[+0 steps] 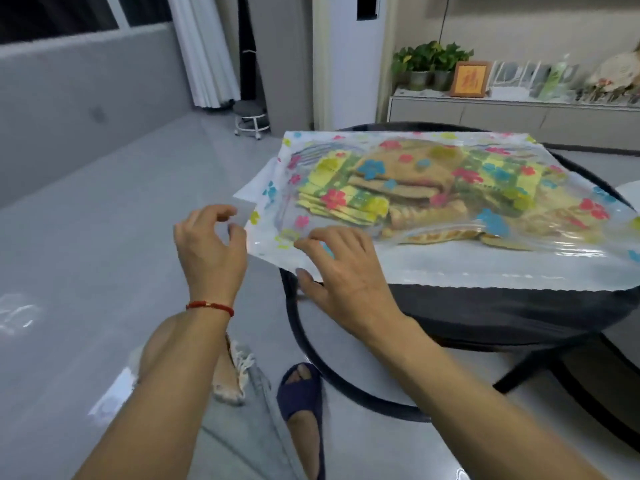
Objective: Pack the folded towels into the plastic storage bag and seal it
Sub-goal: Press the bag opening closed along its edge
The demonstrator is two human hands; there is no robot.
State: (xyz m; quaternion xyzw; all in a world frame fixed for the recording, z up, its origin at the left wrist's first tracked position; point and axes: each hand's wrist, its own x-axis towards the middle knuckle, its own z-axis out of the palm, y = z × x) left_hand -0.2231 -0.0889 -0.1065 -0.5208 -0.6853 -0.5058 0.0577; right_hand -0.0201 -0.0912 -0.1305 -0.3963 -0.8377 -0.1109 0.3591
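Already packed, the towels (pixel 398 181) lie inside the flowered plastic bag (pixel 450 265), which we see spread flat across a round dark table (pixel 519 306), its near left corner hanging past the rim. At that corner our right hand (pixel 346 271) rests on top of the bag, fingers curled, fingertips pressing the plastic and thumb at the bag's edge. Our left hand (pixel 211 247), a red bracelet (pixel 209 306) at its wrist, hovers just beside the corner, pinching a small clear slider (pixel 244 211) between thumb and forefinger. Below, a blue slipper (pixel 301 393) stands on the grey floor (pixel 86 237). Behind the table, plants (pixel 429 60) and a frame (pixel 469 79) sit on a low cabinet (pixel 502 112).
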